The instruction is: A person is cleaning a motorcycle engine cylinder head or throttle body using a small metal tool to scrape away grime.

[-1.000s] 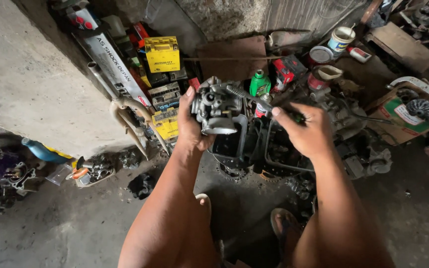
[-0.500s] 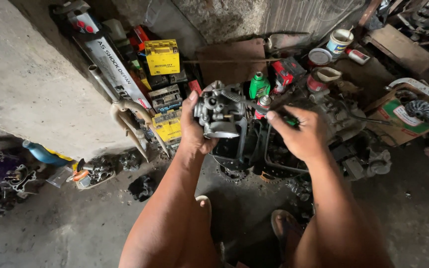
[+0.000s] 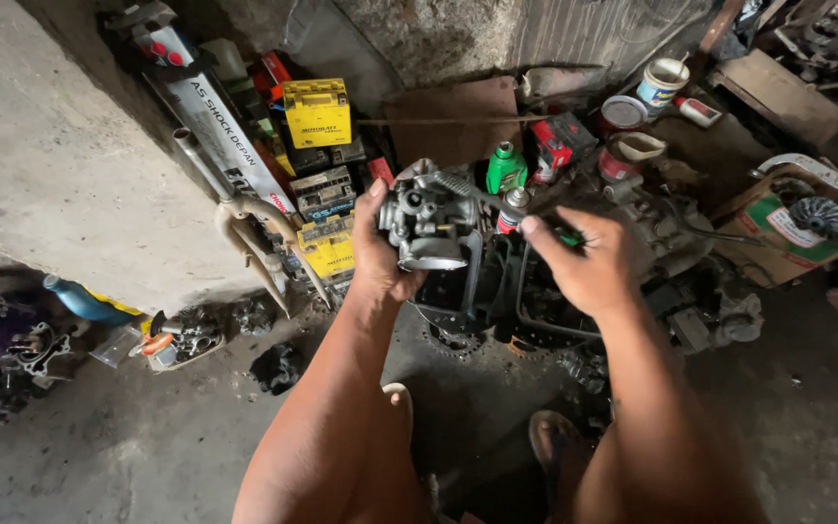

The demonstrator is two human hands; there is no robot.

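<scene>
Since the earlier frames the right hand (image 3: pixel 589 267) has drawn a little back from the carburetor (image 3: pixel 429 218), and the carburetor has tilted slightly in the grip; otherwise the pose is much the same.

The left hand (image 3: pixel 380 257) is clenched round the carburetor, thumb up its left side, holding it in the air above the dark floor (image 3: pixel 147 446) with its round mouth facing down toward the camera. A ribbed hose (image 3: pixel 463 186) runs off the top of the carburetor to the right. The right hand sits just right of the carburetor, fingers curled around a small green-handled tool (image 3: pixel 566 236), whose tip I cannot make out; the index finger points toward the carburetor.

Behind the carburetor stands a green bottle (image 3: pixel 506 167), and further left of it a yellow battery (image 3: pixel 317 112) on a stack of boxes. Well to the right lies an engine block (image 3: pixel 666 228). Directly below the carburetor is a black frame (image 3: pixel 467 301) on the floor.

By the look of it, the step in hand is working on a fitting on the carburetor's right side. The next move would call for steadying the carburetor with the left hand and bringing the tool's tip squarely onto the small part.
</scene>
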